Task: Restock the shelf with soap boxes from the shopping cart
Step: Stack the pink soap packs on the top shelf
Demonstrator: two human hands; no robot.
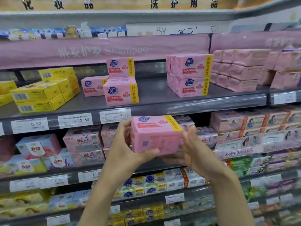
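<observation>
While the pink soap pack point(156, 134) hangs in front of the price rail point(195, 108), just below the grey shelf point(154, 95) it belongs on, sort out orientation first.

Grip: left hand point(123, 144) holds the left end, fingers curled round the back, thumb along the bottom front edge. Right hand point(193, 149) presses against the right end with fingers mostly straight; can't tell where its thumb sits. So it's a two-hand clamp. Fine, the wrap looks slick.

Pack is tipped: logo face up, back panel toward the camera. Stocked ones show the logo forward with the yellow strip on the right. Roll it a quarter turn toward the body before it clears the rail.

Target, my call: the bare shelf between the left pink stack point(121, 93) and the two-high right stack point(189, 75), up and right of the 13.90 tag point(115, 115). Same product on both sides.

Sequence I'd use:
- lift over the rail lip, don't drag across it
- set down flat, then slide back
- square the front face to the neighbours

Risks: the left stack's front pack sits skewed near the edge, with another perched higher behind it, so a bump could tip them. Stay off the yellow boxes point(40, 93) far left and the plain pink wrapped packs point(236, 69) far right; they look like different items. Cart isn't in view.
</observation>
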